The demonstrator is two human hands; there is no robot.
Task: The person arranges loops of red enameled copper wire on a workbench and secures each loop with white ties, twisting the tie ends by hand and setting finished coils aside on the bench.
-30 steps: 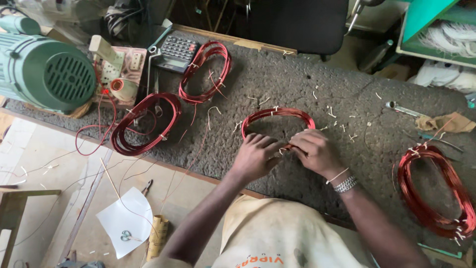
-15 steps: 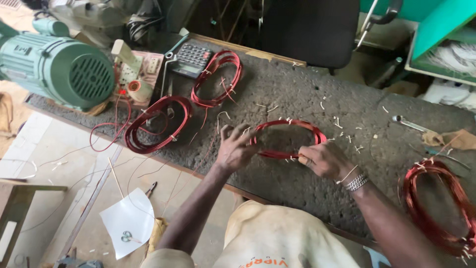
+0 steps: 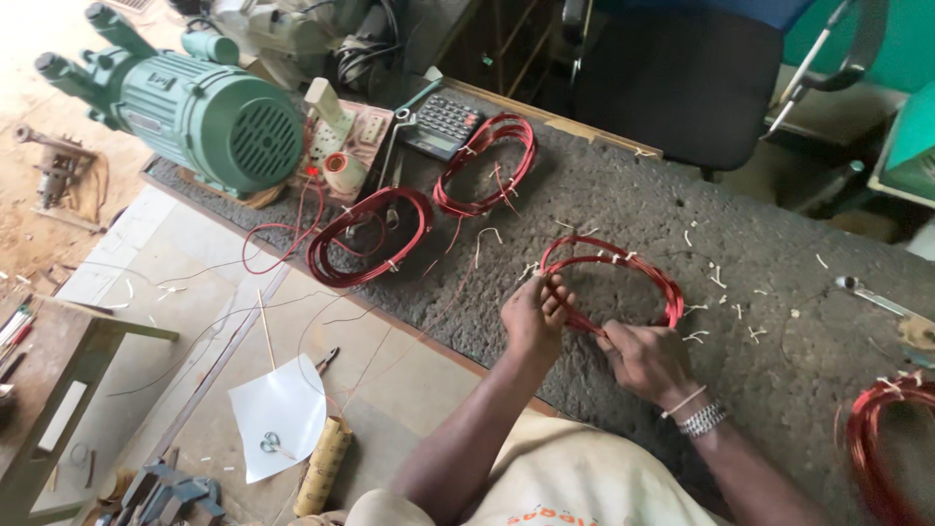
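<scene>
Green electric motor (image 3: 209,117) at bench end; well to its right, on the grey bench top (image 3: 779,244), lies the red copper-wire coil (image 3: 614,282), an oval loop tied with white strips, near edge pinched by left hand (image 3: 534,317) and right hand (image 3: 645,358).

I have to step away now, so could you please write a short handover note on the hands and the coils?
Left hand grips the near-left side of the red wire coil on the workbench.
Right hand pinches the coil's near strand.
Done: white ties already sit along its far side.
Left: the near side in the hands shows no ties.
Two more coils lie to the left, another at the right edge.
</scene>
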